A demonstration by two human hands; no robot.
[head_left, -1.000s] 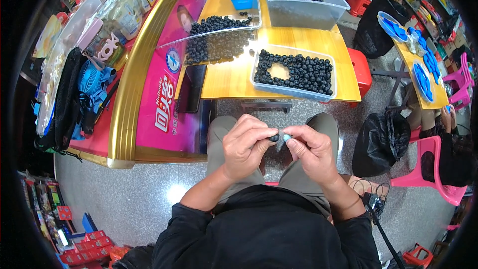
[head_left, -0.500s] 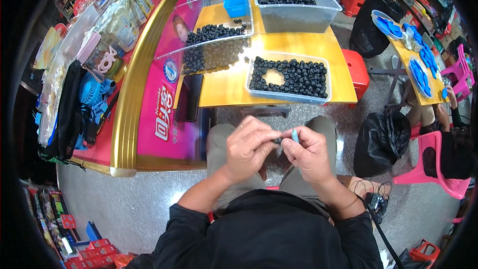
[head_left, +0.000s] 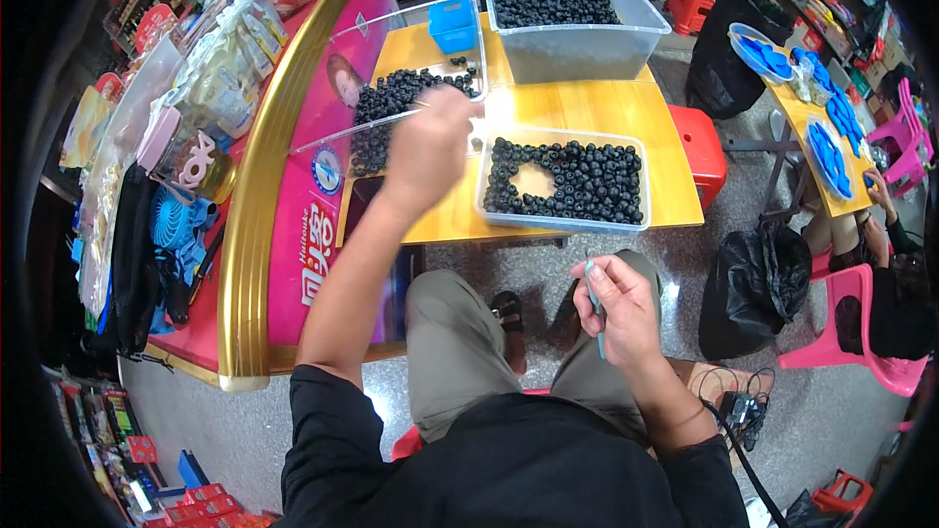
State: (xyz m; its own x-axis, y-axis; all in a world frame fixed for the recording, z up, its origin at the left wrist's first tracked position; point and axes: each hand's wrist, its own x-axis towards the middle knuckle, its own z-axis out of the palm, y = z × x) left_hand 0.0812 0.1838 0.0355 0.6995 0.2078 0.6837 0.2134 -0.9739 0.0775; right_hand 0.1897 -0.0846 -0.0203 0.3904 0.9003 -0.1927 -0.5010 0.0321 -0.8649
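Note:
My left hand reaches over the near right edge of the left clear plastic bin, which holds many small round black pieces. Motion smears its fingers, so whether anything is between them cannot be told. Above my lap, my right hand is closed around a slim, light-blue, pen-shaped tool with a thin dark tip. Closest to me on the table stands a shallow clear bin of similar black pieces, with a bare round patch among them.
Behind the shallow bin on the wooden table is a deep clear tub of black pieces. A blue box sits in the left bin. Red stools and a black bag stand right; another person sits at a side table.
My left hand has left my right hand and moved forward and left to the left bin. My right hand has lowered slightly, still holding the tool.

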